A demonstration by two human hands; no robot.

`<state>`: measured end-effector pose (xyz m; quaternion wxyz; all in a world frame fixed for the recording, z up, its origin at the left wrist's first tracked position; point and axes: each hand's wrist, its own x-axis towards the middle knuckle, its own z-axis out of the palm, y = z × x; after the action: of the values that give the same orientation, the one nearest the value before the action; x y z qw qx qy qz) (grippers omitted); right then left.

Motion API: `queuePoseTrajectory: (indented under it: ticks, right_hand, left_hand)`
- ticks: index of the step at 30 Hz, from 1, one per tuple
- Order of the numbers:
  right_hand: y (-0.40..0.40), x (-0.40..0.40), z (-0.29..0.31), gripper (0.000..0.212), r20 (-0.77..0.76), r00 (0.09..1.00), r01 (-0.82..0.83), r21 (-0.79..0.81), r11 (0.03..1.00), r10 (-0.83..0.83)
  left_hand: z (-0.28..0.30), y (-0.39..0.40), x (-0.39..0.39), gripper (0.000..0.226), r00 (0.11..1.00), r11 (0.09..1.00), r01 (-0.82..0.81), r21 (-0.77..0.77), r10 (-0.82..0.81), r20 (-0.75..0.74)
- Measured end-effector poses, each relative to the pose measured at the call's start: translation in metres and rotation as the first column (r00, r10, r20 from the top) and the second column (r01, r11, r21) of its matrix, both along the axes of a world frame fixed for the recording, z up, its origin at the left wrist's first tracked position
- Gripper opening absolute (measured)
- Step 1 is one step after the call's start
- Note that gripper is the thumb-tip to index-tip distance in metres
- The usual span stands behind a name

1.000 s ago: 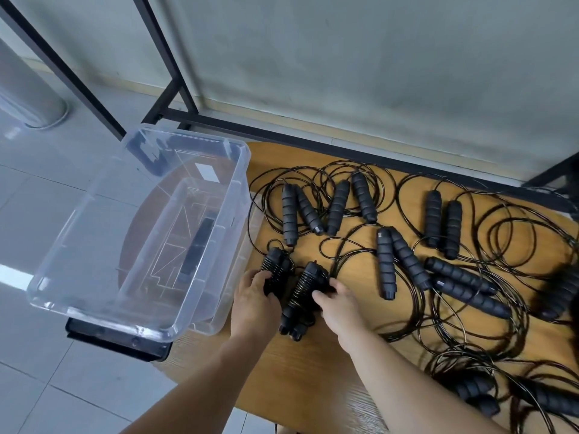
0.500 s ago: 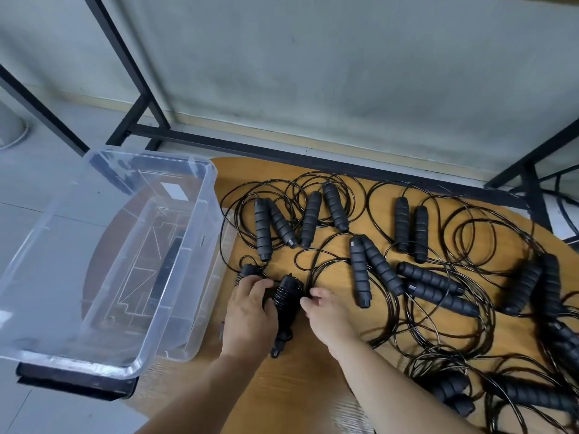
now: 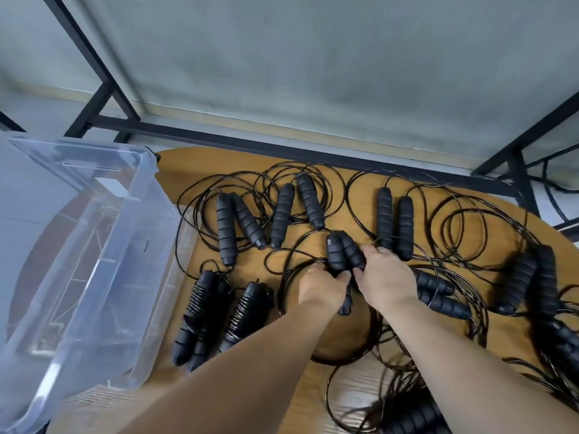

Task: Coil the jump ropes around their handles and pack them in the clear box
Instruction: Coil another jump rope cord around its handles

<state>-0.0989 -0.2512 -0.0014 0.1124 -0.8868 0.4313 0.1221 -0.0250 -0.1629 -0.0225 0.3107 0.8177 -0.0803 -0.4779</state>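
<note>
Two black foam jump-rope handles (image 3: 343, 253) lie side by side at the table's middle, their thin black rope looped loose around them. My left hand (image 3: 324, 285) grips their near end from the left, and my right hand (image 3: 387, 275) grips them from the right. Two coiled bundles lie near the box: one (image 3: 200, 303) and another (image 3: 246, 311) to its right, each with rope wound round its handles. The clear plastic box (image 3: 138, 255) stands at the left, with no ropes inside.
Several loose jump ropes with black handles (image 3: 283, 214) and tangled cords cover the round wooden table (image 3: 194, 164). More handles (image 3: 532, 277) lie at the right edge and bottom. A black metal frame (image 3: 250, 145) runs behind the table against the wall.
Both hands let go of the coiled bundles near the box and moved right and forward to grip an uncoiled pair of handles. The camera shifted right.
</note>
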Motion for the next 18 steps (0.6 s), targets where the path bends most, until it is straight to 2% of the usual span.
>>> queuePoseTrajectory:
  ticks: [4,7,8,10,12,13,15,18]
  right_hand:
    - [0.001,-0.001,0.004,0.024,0.075,0.989,0.119,0.091,0.989,-0.126]
    - [0.002,-0.012,0.024,0.014,0.108,0.946,0.252,0.347,0.903,-0.305]
    - [0.005,-0.016,0.031,0.014,0.118,0.913,0.297,0.462,0.836,-0.39]
    - [0.015,-0.027,0.047,0.012,0.132,0.769,0.368,0.709,0.602,-0.625]
    - [0.026,-0.036,0.059,0.01,0.082,0.604,0.361,0.859,0.364,-0.793]
    - [0.033,-0.039,0.066,0.009,0.053,0.546,0.339,0.898,0.279,-0.836]
    - [0.044,-0.045,0.08,0.005,0.012,0.466,0.282,0.946,0.161,-0.884]
    - [0.057,-0.052,0.103,0.008,-0.009,0.42,0.177,0.982,0.072,-0.907]
  left_hand:
    - [-0.005,-0.004,-0.007,0.051,0.989,0.991,-0.135,-0.025,0.133,-0.065]
    - [0.006,0.012,-0.016,0.032,0.949,0.952,-0.277,-0.127,0.251,-0.193]
    - [0.012,0.019,-0.019,0.032,0.936,0.942,-0.303,-0.141,0.267,-0.231]
    - [0.03,0.031,-0.026,0.033,0.916,0.926,-0.334,-0.173,0.276,-0.291]
    - [0.05,0.041,-0.031,0.03,0.909,0.912,-0.356,-0.202,0.288,-0.302]
    - [0.062,0.045,-0.033,0.029,0.902,0.904,-0.373,-0.208,0.302,-0.308]
    - [0.086,0.055,-0.036,0.032,0.88,0.892,-0.401,-0.208,0.313,-0.356]
    - [0.123,0.067,-0.037,0.044,0.848,0.891,-0.399,-0.219,0.267,-0.458]
